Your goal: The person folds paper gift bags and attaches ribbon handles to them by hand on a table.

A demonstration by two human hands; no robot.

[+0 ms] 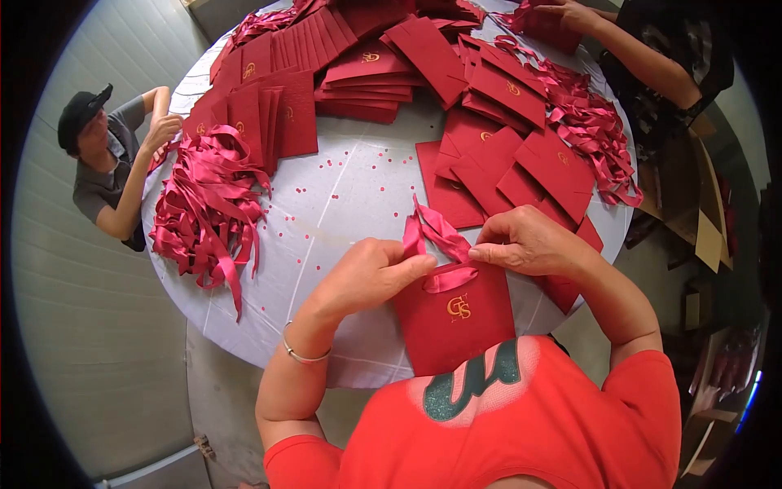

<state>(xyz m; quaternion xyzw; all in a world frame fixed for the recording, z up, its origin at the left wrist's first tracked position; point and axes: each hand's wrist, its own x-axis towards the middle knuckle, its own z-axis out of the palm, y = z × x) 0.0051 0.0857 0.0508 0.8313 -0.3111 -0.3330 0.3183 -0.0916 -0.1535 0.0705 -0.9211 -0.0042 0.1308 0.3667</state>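
Note:
A red paper bag with a gold emblem [459, 314] lies at the table's near edge, against my shirt. A pink ribbon [444, 232] passes through its top, with a band across the front and loose ends pointing up and away. My left hand [379, 273] is closed at the ribbon's left side, its thumb and fingers pressed together near the bag's top edge. On the right, my right hand [521, 240] pinches the ribbon between thumb and fingers at the bag's top right corner.
Ribbons are heaped at the left [208, 212] and right [590, 138]. Stacked red bags [371, 73] cover the far side; more [489, 171] lie beyond my right hand. One person [122, 155] stands left, another [652, 65] far right. Small red dots are scattered over the white tablecloth [334, 220].

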